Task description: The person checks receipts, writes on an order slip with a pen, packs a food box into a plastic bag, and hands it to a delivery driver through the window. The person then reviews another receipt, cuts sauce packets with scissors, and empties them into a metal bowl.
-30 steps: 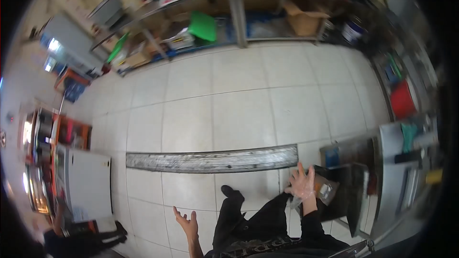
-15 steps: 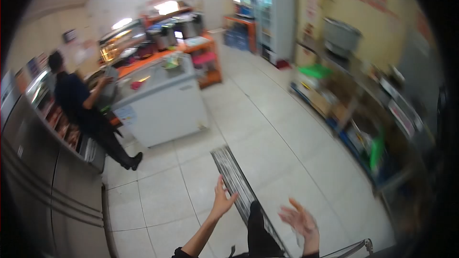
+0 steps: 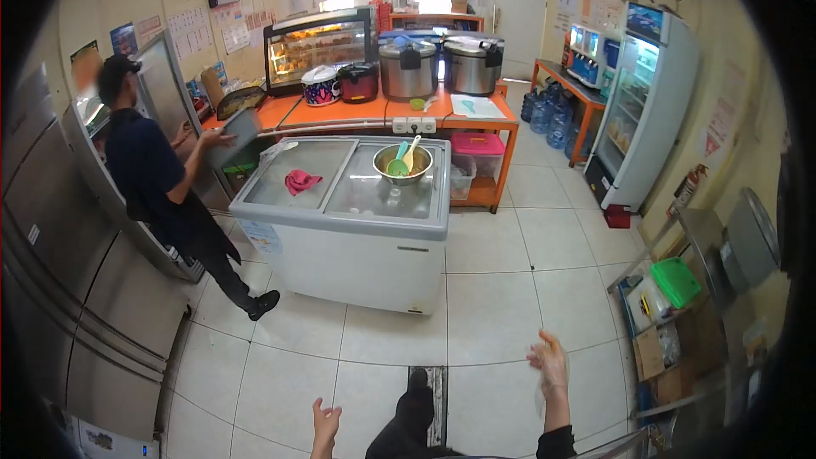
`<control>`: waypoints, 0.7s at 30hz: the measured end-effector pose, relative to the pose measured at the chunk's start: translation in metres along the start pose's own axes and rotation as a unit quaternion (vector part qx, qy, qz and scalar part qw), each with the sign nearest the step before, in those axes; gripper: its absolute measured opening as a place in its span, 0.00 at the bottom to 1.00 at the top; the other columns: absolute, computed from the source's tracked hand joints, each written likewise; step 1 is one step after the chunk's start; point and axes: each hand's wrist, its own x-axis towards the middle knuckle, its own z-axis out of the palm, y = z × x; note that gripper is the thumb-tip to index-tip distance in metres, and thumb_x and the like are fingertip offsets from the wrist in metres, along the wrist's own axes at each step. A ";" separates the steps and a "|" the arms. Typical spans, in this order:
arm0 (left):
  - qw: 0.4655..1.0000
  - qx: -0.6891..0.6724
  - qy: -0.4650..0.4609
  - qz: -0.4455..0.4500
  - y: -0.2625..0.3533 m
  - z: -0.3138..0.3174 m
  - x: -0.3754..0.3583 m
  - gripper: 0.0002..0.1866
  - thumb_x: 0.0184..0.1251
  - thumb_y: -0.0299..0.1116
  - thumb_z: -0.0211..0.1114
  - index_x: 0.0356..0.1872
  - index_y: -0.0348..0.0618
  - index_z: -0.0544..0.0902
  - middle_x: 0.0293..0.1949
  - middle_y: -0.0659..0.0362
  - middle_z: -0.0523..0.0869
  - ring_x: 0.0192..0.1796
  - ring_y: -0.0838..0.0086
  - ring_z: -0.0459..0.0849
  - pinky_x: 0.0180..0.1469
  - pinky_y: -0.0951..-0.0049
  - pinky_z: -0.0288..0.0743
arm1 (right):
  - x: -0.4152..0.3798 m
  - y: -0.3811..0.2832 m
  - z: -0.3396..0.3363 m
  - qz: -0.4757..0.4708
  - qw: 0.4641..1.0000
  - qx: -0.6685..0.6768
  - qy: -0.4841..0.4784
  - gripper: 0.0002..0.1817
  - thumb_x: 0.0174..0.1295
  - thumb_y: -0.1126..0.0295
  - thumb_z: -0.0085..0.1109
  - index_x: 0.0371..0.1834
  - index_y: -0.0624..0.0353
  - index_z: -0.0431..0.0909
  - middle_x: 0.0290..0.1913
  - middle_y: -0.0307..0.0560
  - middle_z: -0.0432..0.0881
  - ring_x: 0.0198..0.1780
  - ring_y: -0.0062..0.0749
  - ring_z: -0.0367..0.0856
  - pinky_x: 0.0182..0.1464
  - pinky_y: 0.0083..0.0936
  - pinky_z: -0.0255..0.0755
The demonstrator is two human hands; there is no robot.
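Note:
At the bottom of the view, my left hand (image 3: 325, 422) hangs over the tiled floor with thumb and fingers apart and nothing in it. My right hand (image 3: 551, 367), raised a little to the right, is also free, its fingers loosely spread. Between them my dark-clothed leg (image 3: 408, 416) steps on a metal floor drain grate (image 3: 438, 412). Neither hand touches anything. Ahead stands a white chest freezer (image 3: 357, 259) with sliding glass lids. On it are a metal bowl (image 3: 425, 172) holding green and cream utensils and a pink cloth (image 3: 301, 181).
A co-worker (image 3: 157, 153) in dark clothes holds a grey tray (image 3: 238, 132) by the steel refrigerators (image 3: 51, 221) at left. Behind the freezer, an orange counter (image 3: 353, 115) bears large cookers (image 3: 408, 72) and a food display case (image 3: 319, 42). At right are a glass-door fridge (image 3: 637, 110) and a shelf rack (image 3: 654, 357).
My view has turned and levelled, so the freezer now lies straight ahead. My left hand sits lower in view. The co-worker's tray has come out in front of the body.

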 end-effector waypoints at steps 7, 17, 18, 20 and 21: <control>0.971 -0.116 -0.036 0.208 0.270 0.232 0.229 0.22 0.68 0.35 0.56 0.60 0.40 0.62 0.54 0.50 0.72 0.55 0.66 0.74 0.57 0.69 0.68 | 0.243 -0.059 0.094 0.004 0.999 -0.033 -0.020 0.27 0.57 0.68 0.60 0.61 0.55 0.66 0.36 0.41 0.78 0.30 0.24 0.79 0.33 0.20 0.74; 0.782 -0.125 0.426 0.438 0.628 0.440 0.430 0.30 0.57 0.22 0.56 0.62 0.35 0.56 0.61 0.46 0.60 0.66 0.59 0.57 0.69 0.60 0.47 | 0.705 -0.130 0.121 0.052 0.987 -0.150 0.037 0.28 0.55 0.78 0.49 0.62 0.57 0.64 0.30 0.45 0.78 0.21 0.25 0.76 0.21 0.19 0.70; 0.777 -0.124 0.428 0.444 0.654 0.452 0.440 0.30 0.57 0.22 0.56 0.62 0.35 0.56 0.61 0.46 0.60 0.66 0.59 0.57 0.69 0.60 0.47 | 0.754 -0.137 0.130 0.033 0.986 -0.159 0.034 0.28 0.54 0.78 0.50 0.63 0.57 0.64 0.29 0.44 0.78 0.21 0.23 0.75 0.21 0.18 0.70; 0.817 -0.211 0.355 0.402 0.696 0.468 0.454 0.30 0.58 0.23 0.56 0.62 0.37 0.55 0.58 0.47 0.64 0.62 0.59 0.64 0.67 0.62 0.52 | 0.849 -0.194 0.176 -0.072 0.986 -0.146 -0.035 0.30 0.54 0.79 0.51 0.64 0.56 0.62 0.27 0.42 0.77 0.22 0.21 0.74 0.23 0.18 0.70; 0.822 -0.228 0.350 0.387 0.728 0.484 0.453 0.25 0.59 0.22 0.55 0.58 0.37 0.62 0.54 0.48 0.70 0.58 0.62 0.69 0.63 0.64 0.58 | 0.883 -0.238 0.210 -0.107 0.982 -0.149 -0.055 0.30 0.55 0.78 0.52 0.65 0.57 0.62 0.26 0.40 0.76 0.23 0.20 0.73 0.25 0.17 0.70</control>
